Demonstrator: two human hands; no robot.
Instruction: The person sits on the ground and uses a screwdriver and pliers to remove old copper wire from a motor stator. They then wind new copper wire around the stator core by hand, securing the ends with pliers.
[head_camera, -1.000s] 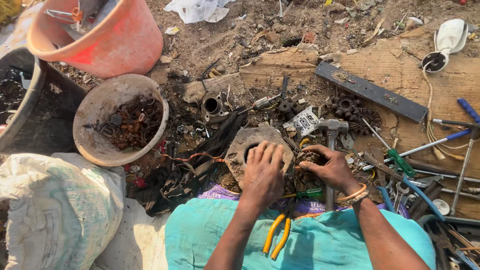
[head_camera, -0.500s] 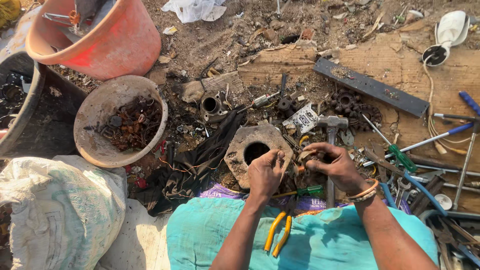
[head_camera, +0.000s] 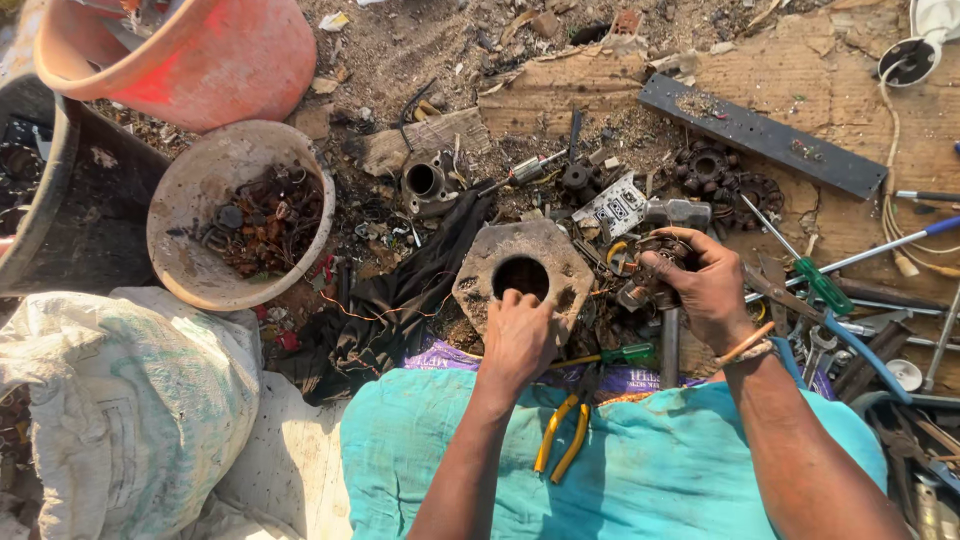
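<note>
Left hand (head_camera: 518, 335) rests on the near edge of a rusty metal plate (head_camera: 525, 270) with a round hole in the middle; fingers curled down against the rim, thumb side toward the hole. Can't tell if it's a real grip or just pressing. Plate lies flat on the dirt, right in front of the knees.

Right hand (head_camera: 700, 285) is closed around a small dark motor part (head_camera: 655, 262), fingers wrapped tight, held just right of the plate, over a hammer (head_camera: 672, 215).

Around it: yellow-handled pliers (head_camera: 560, 435) on the teal cloth (head_camera: 620, 465) over the lap, green-handled screwdriver (head_camera: 805, 270) to the right, black metal bar (head_camera: 760, 135) on the wooden board (head_camera: 800, 60) beyond. Left side: shallow bowl (head_camera: 175, 230) with rusty scrap, orange bucket (head_camera: 210, 55) behind it, white sack (head_camera: 120, 400) near.
</note>
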